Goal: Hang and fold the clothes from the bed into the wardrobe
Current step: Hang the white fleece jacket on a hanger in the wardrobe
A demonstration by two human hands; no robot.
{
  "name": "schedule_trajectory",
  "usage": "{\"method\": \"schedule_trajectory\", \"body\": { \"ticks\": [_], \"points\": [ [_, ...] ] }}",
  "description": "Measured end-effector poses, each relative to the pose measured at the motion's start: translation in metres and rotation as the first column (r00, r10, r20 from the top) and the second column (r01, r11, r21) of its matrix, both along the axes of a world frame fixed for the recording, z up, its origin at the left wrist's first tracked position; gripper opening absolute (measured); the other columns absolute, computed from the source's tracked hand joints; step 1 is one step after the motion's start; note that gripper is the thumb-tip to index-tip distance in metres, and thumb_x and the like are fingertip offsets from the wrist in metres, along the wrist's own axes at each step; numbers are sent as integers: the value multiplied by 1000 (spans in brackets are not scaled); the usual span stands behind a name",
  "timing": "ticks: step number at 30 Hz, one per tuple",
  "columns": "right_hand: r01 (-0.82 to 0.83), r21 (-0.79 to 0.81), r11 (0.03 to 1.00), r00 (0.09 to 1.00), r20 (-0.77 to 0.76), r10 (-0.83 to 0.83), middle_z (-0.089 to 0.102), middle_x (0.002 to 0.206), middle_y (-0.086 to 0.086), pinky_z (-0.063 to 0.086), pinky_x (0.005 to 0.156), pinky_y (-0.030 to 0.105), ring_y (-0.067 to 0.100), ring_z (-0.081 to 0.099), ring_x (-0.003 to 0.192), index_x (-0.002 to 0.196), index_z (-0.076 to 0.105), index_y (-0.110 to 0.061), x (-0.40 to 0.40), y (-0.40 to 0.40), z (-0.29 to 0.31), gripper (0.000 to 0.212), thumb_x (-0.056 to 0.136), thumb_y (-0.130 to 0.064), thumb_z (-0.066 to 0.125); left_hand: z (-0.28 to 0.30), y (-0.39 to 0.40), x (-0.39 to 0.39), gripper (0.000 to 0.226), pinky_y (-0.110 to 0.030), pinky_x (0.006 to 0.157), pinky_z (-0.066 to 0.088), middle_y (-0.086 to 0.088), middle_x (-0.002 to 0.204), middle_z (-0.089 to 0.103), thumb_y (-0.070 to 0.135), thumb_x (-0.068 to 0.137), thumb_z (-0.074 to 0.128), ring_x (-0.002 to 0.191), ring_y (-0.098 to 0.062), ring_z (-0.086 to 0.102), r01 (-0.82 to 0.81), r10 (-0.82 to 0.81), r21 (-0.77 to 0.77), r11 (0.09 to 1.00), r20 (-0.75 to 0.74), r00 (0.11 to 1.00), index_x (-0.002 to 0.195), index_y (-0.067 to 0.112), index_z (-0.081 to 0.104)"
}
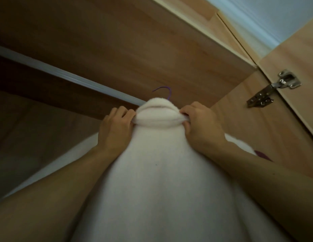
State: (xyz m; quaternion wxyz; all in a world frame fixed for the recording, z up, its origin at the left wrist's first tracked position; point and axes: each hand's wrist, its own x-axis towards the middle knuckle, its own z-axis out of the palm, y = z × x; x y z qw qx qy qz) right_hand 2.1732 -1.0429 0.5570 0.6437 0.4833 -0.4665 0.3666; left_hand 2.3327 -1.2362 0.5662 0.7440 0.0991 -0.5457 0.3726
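A white fleecy sweater fills the lower middle of the head view, raised toward the inside of the wooden wardrobe. Its rolled collar sits at the top, and the purple hook of a hanger sticks out just above it. My left hand pinches the collar's left side. My right hand pinches its right side. The metal hanging rail runs diagonally behind the hook; whether the hook rests on it is hidden. A purple hanger end peeks past my right forearm.
The wardrobe's top panel is overhead and its side wall stands close on the right. A metal door hinge joins the open door at upper right. White ceiling shows beyond it. The wardrobe interior to the left is dark.
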Motion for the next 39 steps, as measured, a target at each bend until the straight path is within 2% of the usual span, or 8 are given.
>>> {"method": "schedule_trajectory", "body": {
  "ticks": [9,13,18,20,22,26,31,39],
  "points": [
    [127,25,992,991,36,-128,56,105,8,49,80,43,33,56,98,104,66,-14,-9,-46,29,22,87,-6,55,44,-58,-28,14,-41,59,41,-16,91,60,5,90,59,78,-35,50,9,-9,63,998,-1,1000,98,7,70],
    [181,136,974,978,81,-193,60,108,6,50,86,41,27,58,101,105,69,-16,-32,-63,19,21,91,-8,55,22,-80,-64,18,-41,64,47,-11,97,61,11,90,58,86,-33,54,37,-48,207,978,46,998,102,14,71],
    [291,117,949,955,24,-296,57,118,3,46,94,40,21,51,108,122,62,-21,-55,-64,-3,27,95,-20,58,-13,-91,-106,31,-37,78,47,-8,114,64,13,98,51,101,-31,57,254,-266,229,940,25,964,126,18,64],
    [432,61,900,901,-79,-427,53,129,3,39,97,38,22,45,113,133,52,-23,-57,-57,-11,37,98,-31,51,-21,-87,-123,47,-41,103,42,-10,140,51,31,102,44,125,-30,48,413,-456,312,856,77,887,148,19,40],
    [557,89,825,828,-137,-544,35,151,5,30,104,42,26,34,130,148,32,-22,-57,-53,-20,59,97,-50,38,-31,-84,-140,71,-45,120,24,-3,162,22,57,98,32,147,-24,23,479,-568,404,780,135,812,157,27,7],
    [728,232,645,685,-204,-699,-14,164,6,5,119,51,30,-6,151,156,-6,-23,-74,-47,-41,89,87,-76,10,-42,-80,-178,86,-48,123,5,1,166,-9,84,80,10,152,-21,-5,425,-534,474,772,120,837,148,43,-25],
    [824,297,483,548,-200,-812,-25,161,5,-4,120,53,31,-18,149,156,-7,-22,-110,-29,-41,99,81,-83,9,-48,-73,-232,85,-54,121,3,3,165,-16,89,75,10,152,-23,-9,392,-577,570,722,184,795,138,53,-34],
    [864,323,387,466,-219,-857,-20,162,10,-11,119,53,34,-19,149,157,1,-25,-123,-30,-50,102,76,-87,3,-50,-63,-279,79,-57,120,7,3,164,-20,85,82,15,152,-28,-1,343,-691,739,581,225,687,142,55,-26]
  ]
}}
